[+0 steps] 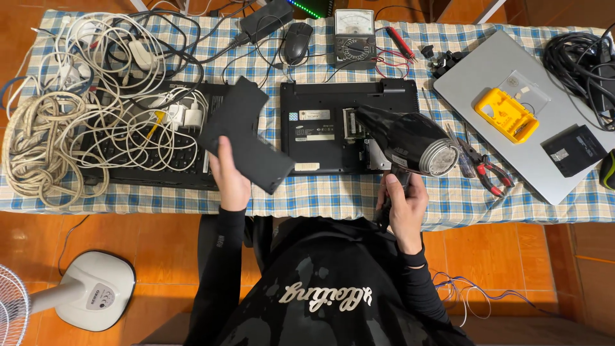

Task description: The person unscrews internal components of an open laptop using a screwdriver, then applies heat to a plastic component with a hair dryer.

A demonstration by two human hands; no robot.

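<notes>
Black rigid plastic laptop panel (246, 138), likely light, sat clasped by left hand (229, 179); right hand (405, 208) gripped black hairdryer's (410, 141) handle.

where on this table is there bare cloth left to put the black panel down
Bare checked cloth runs along the near edge, between the left hand with the black panel and the right hand holding the hair dryer. A smaller patch lies between the multimeter and the silver laptop. The left end is crowded with tangled cables.
</notes>
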